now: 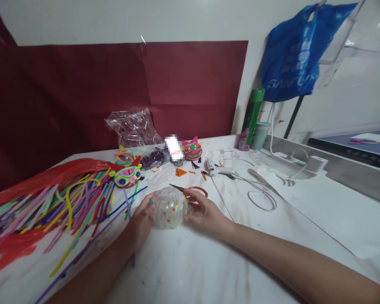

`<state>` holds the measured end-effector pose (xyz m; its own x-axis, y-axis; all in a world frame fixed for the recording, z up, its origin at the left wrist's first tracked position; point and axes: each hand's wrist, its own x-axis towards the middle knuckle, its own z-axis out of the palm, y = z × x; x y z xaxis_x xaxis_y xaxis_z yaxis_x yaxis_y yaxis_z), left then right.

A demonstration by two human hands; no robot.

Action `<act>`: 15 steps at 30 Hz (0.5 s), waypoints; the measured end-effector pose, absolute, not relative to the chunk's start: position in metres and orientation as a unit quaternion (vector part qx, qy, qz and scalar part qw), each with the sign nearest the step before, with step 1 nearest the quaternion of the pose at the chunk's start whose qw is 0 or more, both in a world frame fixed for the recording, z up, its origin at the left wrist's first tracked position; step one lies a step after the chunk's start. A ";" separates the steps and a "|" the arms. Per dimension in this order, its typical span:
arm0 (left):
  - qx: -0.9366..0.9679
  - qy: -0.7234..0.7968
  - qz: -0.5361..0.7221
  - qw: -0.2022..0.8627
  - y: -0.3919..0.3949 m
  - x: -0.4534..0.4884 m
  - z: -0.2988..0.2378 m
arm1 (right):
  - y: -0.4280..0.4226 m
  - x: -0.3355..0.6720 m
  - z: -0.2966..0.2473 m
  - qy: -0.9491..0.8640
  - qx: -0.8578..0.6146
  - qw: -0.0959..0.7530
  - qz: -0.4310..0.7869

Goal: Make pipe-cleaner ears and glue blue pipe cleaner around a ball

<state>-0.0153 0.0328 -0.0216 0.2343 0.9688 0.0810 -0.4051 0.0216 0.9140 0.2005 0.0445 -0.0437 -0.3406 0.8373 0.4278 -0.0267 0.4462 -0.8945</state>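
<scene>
A clear round ball (169, 207) with small coloured bits in it is held just above the white marbled table (209, 261). My left hand (143, 215) curves around its left side. From the right, the fingers of my right hand (202, 211) press against the same ball. Right behind that hand are scissors with red handles (204, 191), the dark blades pointing left past the ball's top; I cannot tell whether the fingers touch them. Farther left sits a decorated animal-face piece (126, 175) in pink, yellow and green.
Colourful fuzzy stems (79, 202) spill from a red plastic bag (66, 171) on the left. At the back are a pink cat-face piece (193, 150), a bright phone (175, 148) and clear wrapping (133, 126). A glue gun (220, 169) with its cord and orange scraps (180, 172) lie right of centre.
</scene>
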 end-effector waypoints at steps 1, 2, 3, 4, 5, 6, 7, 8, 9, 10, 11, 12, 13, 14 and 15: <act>0.451 0.313 0.532 0.644 0.033 -0.015 -0.023 | 0.044 0.201 -0.043 -0.698 -0.297 0.491 0.428; 0.452 0.316 0.532 0.642 0.034 -0.015 -0.025 | 0.044 0.201 -0.043 -0.704 -0.300 0.487 0.421; 0.455 0.321 0.533 0.637 0.035 -0.015 -0.026 | 0.043 0.202 -0.042 -0.708 -0.300 0.484 0.418; 0.457 0.327 0.534 0.632 0.035 -0.015 -0.027 | 0.043 0.202 -0.041 -0.710 -0.302 0.480 0.418; 0.457 0.336 0.536 0.626 0.036 -0.014 -0.028 | 0.042 0.202 -0.040 -0.711 -0.305 0.475 0.420; 0.454 0.345 0.539 0.620 0.036 -0.013 -0.027 | 0.042 0.203 -0.039 -0.711 -0.309 0.469 0.423; 0.449 0.353 0.543 0.616 0.036 -0.011 -0.026 | 0.041 0.203 -0.038 -0.711 -0.312 0.464 0.426; 0.443 0.361 0.545 0.613 0.036 -0.010 -0.025 | 0.041 0.203 -0.037 -0.711 -0.316 0.458 0.429; 0.438 0.369 0.544 0.613 0.035 -0.008 -0.024 | 0.040 0.204 -0.036 -0.712 -0.320 0.453 0.431; 0.433 0.375 0.539 0.617 0.035 -0.006 -0.022 | 0.040 0.204 -0.035 -0.713 -0.324 0.448 0.431; 0.429 0.380 0.530 0.624 0.034 -0.005 -0.021 | 0.039 0.204 -0.035 -0.713 -0.328 0.445 0.431; 0.427 0.385 0.519 0.633 0.033 -0.004 -0.020 | 0.039 0.204 -0.034 -0.713 -0.332 0.443 0.430; 0.426 0.389 0.509 0.639 0.033 -0.003 -0.019 | 0.039 0.204 -0.034 -0.711 -0.336 0.443 0.430; 0.427 0.392 0.502 0.642 0.032 -0.003 -0.018 | 0.039 0.204 -0.035 -0.709 -0.339 0.445 0.430; 0.432 0.397 0.498 0.639 0.032 -0.003 -0.018 | 0.039 0.204 -0.035 -0.705 -0.339 0.448 0.432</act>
<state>-0.0033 0.0315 -0.0184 0.1893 0.9789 -0.0768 -0.2940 0.1311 0.9468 0.2035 0.0394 -0.0354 -0.3688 0.8655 0.3390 0.0910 0.3966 -0.9135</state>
